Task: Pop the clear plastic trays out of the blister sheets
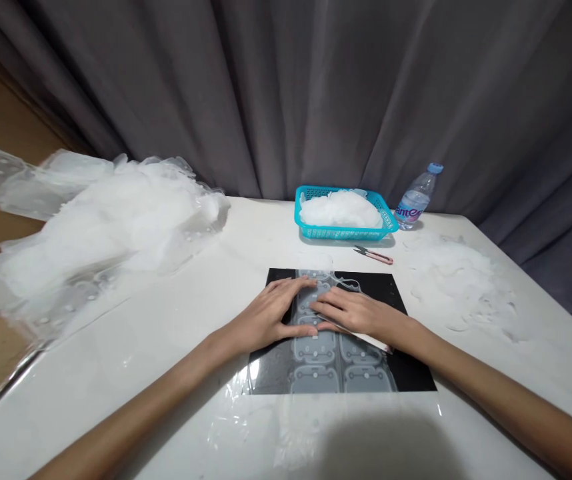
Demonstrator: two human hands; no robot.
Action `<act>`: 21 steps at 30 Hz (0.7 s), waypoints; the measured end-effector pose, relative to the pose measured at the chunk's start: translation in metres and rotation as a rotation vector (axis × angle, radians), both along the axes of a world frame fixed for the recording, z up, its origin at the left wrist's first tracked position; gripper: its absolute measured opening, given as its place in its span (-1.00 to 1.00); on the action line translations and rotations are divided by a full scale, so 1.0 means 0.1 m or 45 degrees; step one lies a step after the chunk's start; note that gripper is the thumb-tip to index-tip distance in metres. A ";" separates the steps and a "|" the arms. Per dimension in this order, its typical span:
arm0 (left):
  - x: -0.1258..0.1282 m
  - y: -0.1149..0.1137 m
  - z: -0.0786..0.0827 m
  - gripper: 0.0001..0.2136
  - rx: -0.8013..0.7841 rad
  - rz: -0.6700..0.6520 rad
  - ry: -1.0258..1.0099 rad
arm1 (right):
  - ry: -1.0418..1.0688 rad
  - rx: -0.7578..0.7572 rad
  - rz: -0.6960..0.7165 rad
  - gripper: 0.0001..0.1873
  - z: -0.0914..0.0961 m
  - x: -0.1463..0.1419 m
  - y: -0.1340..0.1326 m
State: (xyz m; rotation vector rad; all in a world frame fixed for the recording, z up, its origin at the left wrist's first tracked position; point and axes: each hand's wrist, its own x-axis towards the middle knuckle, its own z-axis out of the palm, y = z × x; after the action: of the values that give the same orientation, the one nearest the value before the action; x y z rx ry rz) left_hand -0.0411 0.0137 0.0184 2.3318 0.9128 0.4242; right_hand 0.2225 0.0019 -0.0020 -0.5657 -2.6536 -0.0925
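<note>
On a black mat (pixel 416 380) lies a translucent sheet of rounded rectangular pieces (pixel 315 379), each with small printed marks. My left hand (pixel 279 313) rests on the sheet's left side with fingers and thumb spread, holding nothing. My right hand (pixel 361 312) is closed over the sheet's upper right part, its fingertips near my left thumb. Under its palm a slim pale tool (pixel 372 342) with a reddish end sticks out; its front part is hidden, so its kind is unclear. A loose, curly clear strip (pixel 350 283) lies beyond my right fingers.
A blue basket (pixel 346 233) at the back holds white translucent pieces. Pink-handled thread snips (pixel 375 255) lie before it, and a water bottle (pixel 416 200) stands beside it. A large heap of clear sheets (pixel 116 220) covers the table's left; thin white scraps (pixel 466 287) lie right.
</note>
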 end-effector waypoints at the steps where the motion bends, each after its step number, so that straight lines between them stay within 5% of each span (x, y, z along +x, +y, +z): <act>1: 0.00 0.00 0.00 -0.23 0.002 -0.003 -0.008 | 0.001 0.011 0.002 -0.65 0.00 0.00 0.00; 7: 0.01 0.00 -0.04 -0.22 -0.058 0.026 -0.002 | 0.030 0.024 0.026 -0.72 -0.01 -0.04 -0.04; 11: 0.01 -0.01 -0.03 -0.15 -0.141 0.010 0.034 | 0.227 -0.360 -0.053 -0.71 0.09 -0.03 0.02; 15: 0.01 -0.03 0.02 -0.10 -0.170 0.009 0.046 | 0.634 -0.806 -0.435 -0.64 0.20 0.06 0.23; 18: 0.00 -0.03 0.01 -0.07 -0.104 -0.012 0.006 | 0.813 -0.959 -0.651 -0.58 0.23 0.14 0.37; 21: 0.00 -0.05 0.01 -0.09 0.020 0.029 -0.048 | 0.841 -1.002 -0.655 -0.56 0.25 0.15 0.37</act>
State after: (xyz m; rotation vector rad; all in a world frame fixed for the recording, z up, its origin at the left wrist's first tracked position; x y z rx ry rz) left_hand -0.0415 0.0085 0.0189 2.3212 0.9218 0.4848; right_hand 0.2380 0.0386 0.0228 -1.2511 -1.7737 0.8624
